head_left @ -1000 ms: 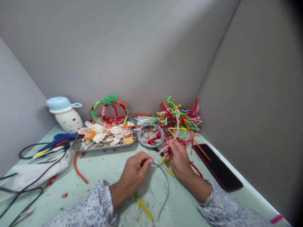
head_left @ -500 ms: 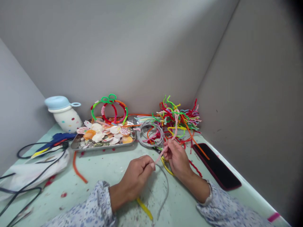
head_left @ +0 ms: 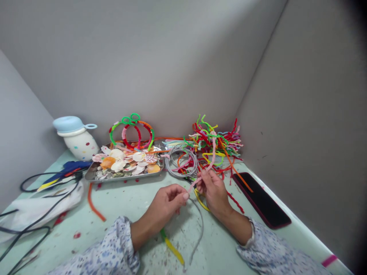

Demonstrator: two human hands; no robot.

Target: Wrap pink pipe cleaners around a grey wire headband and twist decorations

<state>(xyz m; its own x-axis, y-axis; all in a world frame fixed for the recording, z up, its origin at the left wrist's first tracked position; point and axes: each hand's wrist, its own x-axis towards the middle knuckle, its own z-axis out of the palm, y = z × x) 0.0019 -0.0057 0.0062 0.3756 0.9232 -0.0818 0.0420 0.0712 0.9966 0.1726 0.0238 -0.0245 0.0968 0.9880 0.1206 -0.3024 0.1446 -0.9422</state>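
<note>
A pink pipe cleaner point(head_left: 213, 154) runs between my two hands, its free end rising past the right one. My left hand point(head_left: 166, 204) pinches its lower end between thumb and fingers. Higher up, the fingers of my right hand point(head_left: 213, 191) are closed around it. From beside the left hand a grey wire point(head_left: 200, 229) curves down over the table. A yellow and green fuzzy piece point(head_left: 173, 248) comes out below that hand; whether it joins the wire is hidden. Yellow-handled scissors point(head_left: 202, 200) lie partly behind the right hand.
A metal tray point(head_left: 129, 177) of seashells stands at the back, with wrapped rings point(head_left: 139, 133) above it. Coiled wire point(head_left: 169, 168) and a heap of pipe cleaners point(head_left: 226, 143) lie to its right. A phone point(head_left: 262, 202) is at the right, a white jar point(head_left: 82, 145) and cables at the left.
My left hand has turned and lifted slightly, so a green part of the yellow piece now shows below it. My right hand keeps its grip almost in the same place.
</note>
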